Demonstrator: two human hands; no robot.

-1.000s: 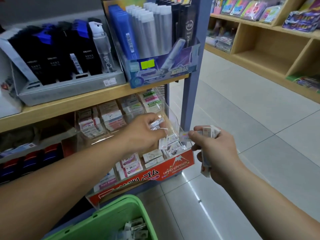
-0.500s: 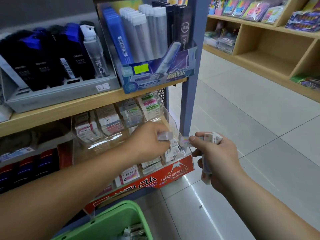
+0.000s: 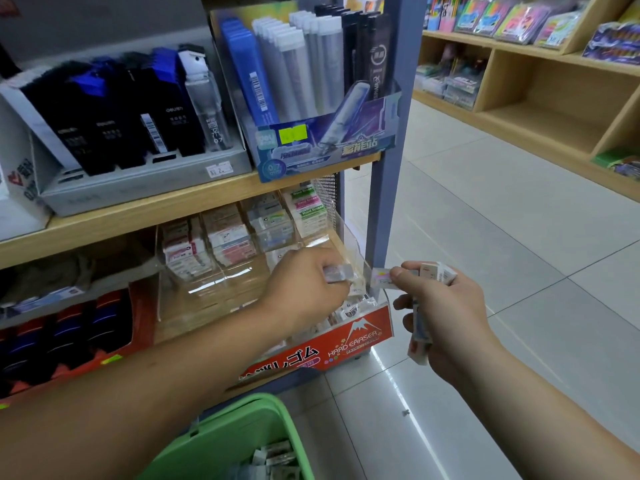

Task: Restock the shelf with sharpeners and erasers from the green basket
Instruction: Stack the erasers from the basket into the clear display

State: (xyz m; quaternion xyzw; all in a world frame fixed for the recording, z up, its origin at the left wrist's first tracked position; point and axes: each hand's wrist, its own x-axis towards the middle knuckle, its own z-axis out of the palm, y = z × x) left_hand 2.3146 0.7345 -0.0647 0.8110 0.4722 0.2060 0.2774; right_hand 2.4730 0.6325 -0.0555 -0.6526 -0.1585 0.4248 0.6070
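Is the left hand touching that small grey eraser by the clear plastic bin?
Touching. The head view shows the left hand pinching the small grey eraser between fingertips, beside the clear plastic bin.

Both bare forearms reach forward from the near edge, the left one running diagonally from the near left toward the middle, the right one coming in from the near right. The left hand [image 3: 304,285] is turned knuckles-up, its fingers curled and pinched closed on something small at the fingertips. The right hand [image 3: 446,317] sits just to the right of it, slightly nearer, with the thumb [image 3: 403,273] pointing left toward the left hand. Its fingers are wrapped shut, apparently around several small pieces. The two hands are close but apart.
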